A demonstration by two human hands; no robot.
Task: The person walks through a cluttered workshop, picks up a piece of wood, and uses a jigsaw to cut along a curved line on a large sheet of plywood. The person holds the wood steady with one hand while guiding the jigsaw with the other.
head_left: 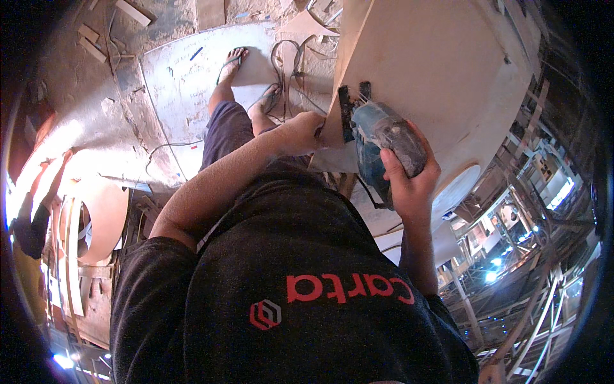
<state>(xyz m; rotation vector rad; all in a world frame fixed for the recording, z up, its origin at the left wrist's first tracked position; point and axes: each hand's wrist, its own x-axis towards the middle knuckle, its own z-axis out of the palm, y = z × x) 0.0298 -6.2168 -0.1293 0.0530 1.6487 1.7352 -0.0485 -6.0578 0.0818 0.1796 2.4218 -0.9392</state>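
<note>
My right hand (414, 178) is wrapped round the rear of a dusty teal and black jigsaw (377, 131). The jigsaw's black base plate (346, 114) lies on a large, pale plywood sheet (435, 70), close to its left edge. Where the blade meets the wood is hidden by the tool. At that same edge, just left of the jigsaw, my left hand (306, 132) is closed with fingers curled on the plywood; its fingertips are partly hidden. A dark power cord (371, 194) hangs from the jigsaw below my right hand.
My sandalled feet stand on a white, marked panel (176, 80) on the dusty floor. A looped dark cable (276, 54) lies beside them. Wood offcuts (133, 13) are scattered at upper left. Curved plywood pieces (109, 217) stand at left. Cluttered timber framing (505, 224) fills the right.
</note>
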